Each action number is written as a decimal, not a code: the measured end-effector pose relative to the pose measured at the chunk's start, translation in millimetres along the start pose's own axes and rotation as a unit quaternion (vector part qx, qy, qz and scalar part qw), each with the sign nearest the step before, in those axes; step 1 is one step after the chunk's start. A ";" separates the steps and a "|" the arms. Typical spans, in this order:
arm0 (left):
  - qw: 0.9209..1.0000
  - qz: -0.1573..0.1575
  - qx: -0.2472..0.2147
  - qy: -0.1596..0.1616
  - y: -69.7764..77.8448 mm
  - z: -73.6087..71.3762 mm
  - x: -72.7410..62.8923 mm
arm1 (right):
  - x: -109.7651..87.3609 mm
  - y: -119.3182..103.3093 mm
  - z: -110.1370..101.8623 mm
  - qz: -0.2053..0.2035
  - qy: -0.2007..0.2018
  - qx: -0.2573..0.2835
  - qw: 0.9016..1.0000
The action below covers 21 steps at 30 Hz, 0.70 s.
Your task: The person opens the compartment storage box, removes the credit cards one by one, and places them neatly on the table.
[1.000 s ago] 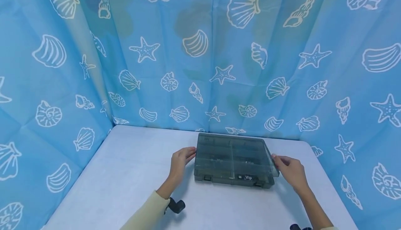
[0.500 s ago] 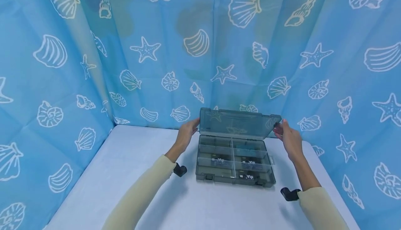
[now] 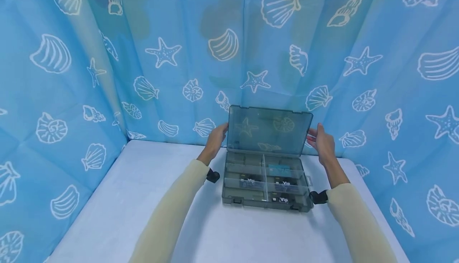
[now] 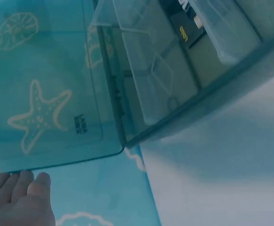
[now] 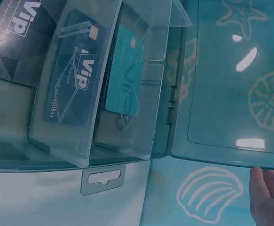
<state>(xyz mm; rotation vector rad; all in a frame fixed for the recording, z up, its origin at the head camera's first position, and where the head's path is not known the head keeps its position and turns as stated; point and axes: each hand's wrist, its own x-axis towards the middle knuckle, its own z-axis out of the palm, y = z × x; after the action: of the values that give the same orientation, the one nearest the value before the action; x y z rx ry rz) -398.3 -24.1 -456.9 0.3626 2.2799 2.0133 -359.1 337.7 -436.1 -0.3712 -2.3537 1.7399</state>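
Note:
A grey see-through plastic compartment box lies on the table with its hinged lid raised and tilted back. My left hand touches the lid's left edge with fairly straight fingertips, seen too in the left wrist view. At the lid's right edge, the fingertips of my right hand rest against the rim. Inside the compartments are dark cards printed "Vip", such as the front right card and the card behind it. A teal card lies in a compartment further back. Part of each hand is cut off in its wrist view.
The box stands near the back of the white table. Blue shell-print curtain hangs close behind the lid and along both sides. A hanging tab sticks out from the box's right side.
The lid has swung up and back from nearly closed to past upright, uncovering the compartments and cards. Both hands have risen and moved toward the back with it.

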 end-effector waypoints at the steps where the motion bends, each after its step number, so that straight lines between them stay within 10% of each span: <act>1: 1.000 0.000 -0.013 -0.006 0.0 0.9 1.5 | 1.7 -0.8 0.4 -0.003 -0.002 0.002 1.000; 21: 0.999 -0.036 -0.011 -0.019 -39.3 8.1 -25.9 | -18.2 56.0 -37.0 0.024 -0.146 -0.054 0.987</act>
<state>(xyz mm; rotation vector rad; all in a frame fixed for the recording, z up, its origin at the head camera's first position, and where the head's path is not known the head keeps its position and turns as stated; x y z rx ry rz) -376.4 -26.5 -499.3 0.3084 2.2129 1.9793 -325.9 381.3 -478.9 -0.2002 -2.6714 1.7989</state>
